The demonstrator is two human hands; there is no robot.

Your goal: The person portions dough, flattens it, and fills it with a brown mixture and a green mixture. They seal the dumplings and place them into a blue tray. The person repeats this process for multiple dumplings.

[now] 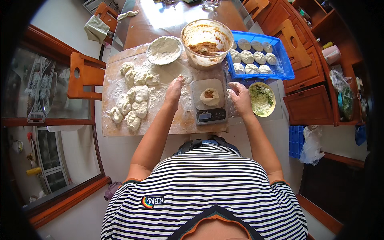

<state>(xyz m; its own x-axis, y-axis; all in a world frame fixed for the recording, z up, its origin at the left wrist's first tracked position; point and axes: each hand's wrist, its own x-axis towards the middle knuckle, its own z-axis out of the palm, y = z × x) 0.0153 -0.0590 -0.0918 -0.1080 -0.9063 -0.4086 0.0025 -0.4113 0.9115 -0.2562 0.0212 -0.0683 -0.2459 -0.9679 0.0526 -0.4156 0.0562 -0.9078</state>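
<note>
On the platform of a kitchen scale (211,116) lies a dough wrapper (210,96) with brown filling showing at its middle. My left hand (175,88) is above the floured board, left of the scale, holding nothing that shows. My right hand (240,97), fingers parted and floury, is between the scale and a yellow bowl of chopped green and white filling (262,99). Behind the scale stands a tub (207,45) smeared with brown filling, a utensil in it. Several dough pieces (139,93) lie at the board's left. A bowl of flour (164,50) sits left of the tub.
A blue plastic tray (283,57) with several pleated buns (247,56) stands at the back right. The floured wooden board (177,129) lies on a glass-topped table (138,30). Wooden chairs stand at the left (85,75) and right (291,42).
</note>
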